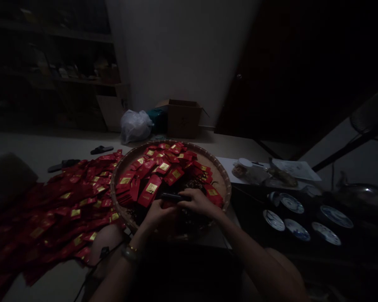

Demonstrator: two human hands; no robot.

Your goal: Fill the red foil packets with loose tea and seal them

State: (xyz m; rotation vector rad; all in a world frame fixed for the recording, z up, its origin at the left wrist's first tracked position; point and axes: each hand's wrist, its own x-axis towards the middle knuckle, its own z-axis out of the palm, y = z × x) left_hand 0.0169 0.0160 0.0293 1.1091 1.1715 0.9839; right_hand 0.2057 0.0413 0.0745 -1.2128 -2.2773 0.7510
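A wide round woven basket (225,184) in front of me holds a heap of red packets (151,188) with gold labels, along with loose dark leaf-like bits (192,183). Over its near side, my right hand (197,202) is closed around a dark slim bar-shaped tool (171,196); its exact kind is hard to make out in the dim light. My left hand (157,216) pinches at a red packet just below the tool's left end. Most of that packet is in shadow, and the fingers partly cover it.
Many more red packets (75,212) cover the floor at left, near dark slippers (101,149). A white plastic bag (135,126) and an open cardboard box (184,119) stand by the wall. Right of the basket, several patterned small dishes (291,203) sit on a dark surface.
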